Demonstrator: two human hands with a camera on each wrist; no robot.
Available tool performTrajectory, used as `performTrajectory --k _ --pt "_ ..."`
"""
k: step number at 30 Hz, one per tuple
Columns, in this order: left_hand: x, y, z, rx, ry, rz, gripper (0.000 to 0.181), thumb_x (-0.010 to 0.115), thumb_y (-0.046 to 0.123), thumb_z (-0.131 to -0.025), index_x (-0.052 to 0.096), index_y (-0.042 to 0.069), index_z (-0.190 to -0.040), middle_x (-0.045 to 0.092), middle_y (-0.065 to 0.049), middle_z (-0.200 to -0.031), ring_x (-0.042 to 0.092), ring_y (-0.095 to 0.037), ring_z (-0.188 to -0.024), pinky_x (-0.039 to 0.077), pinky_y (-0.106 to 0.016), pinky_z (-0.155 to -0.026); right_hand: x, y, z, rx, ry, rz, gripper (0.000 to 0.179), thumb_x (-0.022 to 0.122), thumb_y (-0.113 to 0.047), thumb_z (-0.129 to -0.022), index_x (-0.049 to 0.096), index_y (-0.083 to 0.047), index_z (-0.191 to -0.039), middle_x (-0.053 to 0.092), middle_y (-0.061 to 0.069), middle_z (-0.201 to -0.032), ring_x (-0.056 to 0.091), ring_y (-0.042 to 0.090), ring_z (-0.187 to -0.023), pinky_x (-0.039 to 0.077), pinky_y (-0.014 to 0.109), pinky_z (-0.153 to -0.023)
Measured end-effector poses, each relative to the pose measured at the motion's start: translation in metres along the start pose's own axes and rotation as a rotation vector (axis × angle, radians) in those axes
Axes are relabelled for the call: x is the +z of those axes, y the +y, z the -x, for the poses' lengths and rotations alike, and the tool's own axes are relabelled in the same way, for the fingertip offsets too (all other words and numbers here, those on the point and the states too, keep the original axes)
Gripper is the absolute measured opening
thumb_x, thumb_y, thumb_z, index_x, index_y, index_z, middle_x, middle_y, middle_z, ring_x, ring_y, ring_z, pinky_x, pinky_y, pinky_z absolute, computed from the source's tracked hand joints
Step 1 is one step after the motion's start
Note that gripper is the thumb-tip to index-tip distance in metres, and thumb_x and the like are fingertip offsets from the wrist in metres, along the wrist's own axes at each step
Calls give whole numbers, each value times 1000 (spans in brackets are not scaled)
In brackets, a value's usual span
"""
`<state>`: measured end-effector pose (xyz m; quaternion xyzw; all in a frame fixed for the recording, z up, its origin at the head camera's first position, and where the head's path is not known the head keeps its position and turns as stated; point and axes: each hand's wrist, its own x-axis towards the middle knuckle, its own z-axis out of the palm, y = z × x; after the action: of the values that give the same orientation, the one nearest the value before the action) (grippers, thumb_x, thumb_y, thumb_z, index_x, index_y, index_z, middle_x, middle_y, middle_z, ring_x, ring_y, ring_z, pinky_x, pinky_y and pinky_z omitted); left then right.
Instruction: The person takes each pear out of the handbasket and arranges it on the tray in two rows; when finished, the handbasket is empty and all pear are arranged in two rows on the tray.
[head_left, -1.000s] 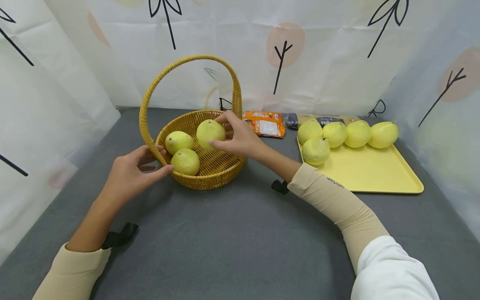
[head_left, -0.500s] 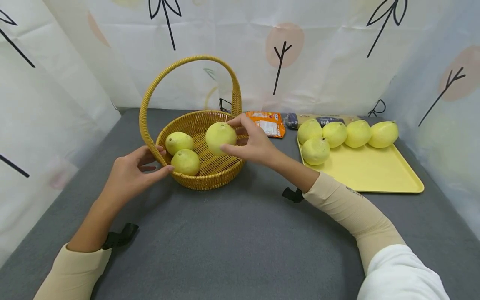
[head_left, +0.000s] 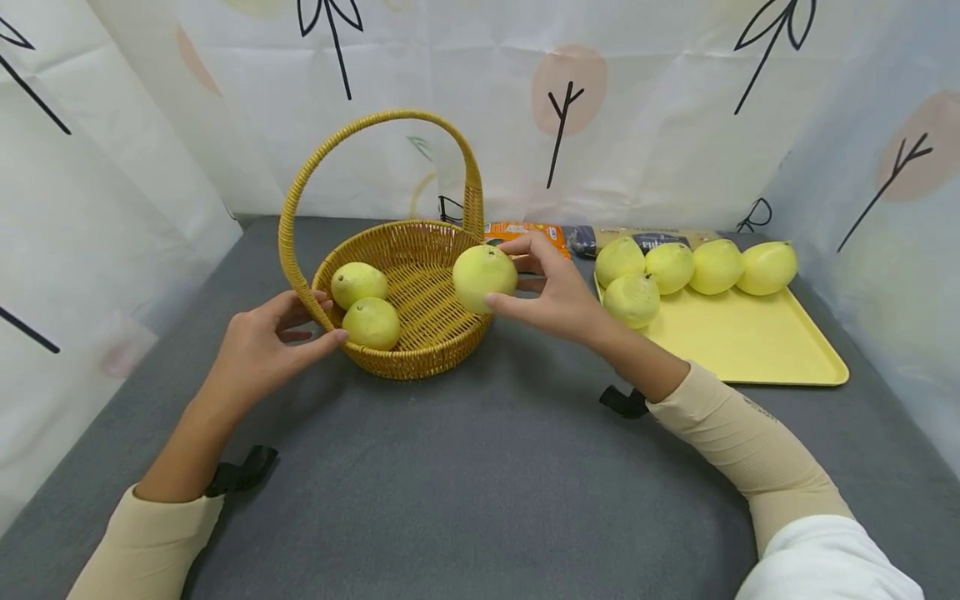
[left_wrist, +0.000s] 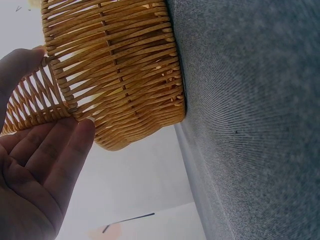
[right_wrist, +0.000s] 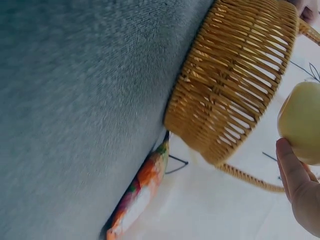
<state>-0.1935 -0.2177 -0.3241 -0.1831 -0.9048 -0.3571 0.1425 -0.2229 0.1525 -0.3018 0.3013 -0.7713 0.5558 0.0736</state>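
My right hand (head_left: 561,293) holds a round yellow-green fruit (head_left: 483,277) between thumb and fingers, at the right rim of a wicker basket (head_left: 412,365). In the right wrist view, the fruit (right_wrist: 302,122) is raised above the rim level, with fingers (right_wrist: 290,160) against its side. My left hand (head_left: 258,346) grips the basket's left rim at the foot of its tall arched handle (head_left: 375,123). The left wrist view has the thumb (left_wrist: 22,65) on one side of the rim and the fingers on the other. Two like fruits (head_left: 358,285) lie inside the basket on the left.
A yellow tray (head_left: 750,350) at the right bears several more of the fruits (head_left: 716,268) along its back and left. Behind it lies a long tan packet (head_left: 660,240), and an orange packet (head_left: 558,236) sits beside the basket. A printed white curtain (head_left: 637,167) backs the grey table.
My right hand has carried the fruit rightward, from over the middle of the basket to its right rim. The left hand and the basket have stayed in place.
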Motion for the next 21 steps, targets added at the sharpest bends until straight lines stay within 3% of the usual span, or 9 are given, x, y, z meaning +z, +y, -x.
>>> performTrajectory --k 15,21 --pt "1 1 0 -10 0 1 44 83 31 -85 67 9 -119 72 -6 -112 69 -25 -98 51 -4 -76 -41 0 34 -56 38 106 61 75 5 -85 51 -3 -141 53 9 -137 60 26 -111 59 30 -89" --pt "1 0 -1 -13 -4 5 45 83 31 -85 67 9 -120 71 -6 -114 69 -21 -98 57 -15 -78 -52 2 47 -49 74 206 61 79 2 -83 57 -8 -139 57 5 -135 58 22 -110 57 25 -91"
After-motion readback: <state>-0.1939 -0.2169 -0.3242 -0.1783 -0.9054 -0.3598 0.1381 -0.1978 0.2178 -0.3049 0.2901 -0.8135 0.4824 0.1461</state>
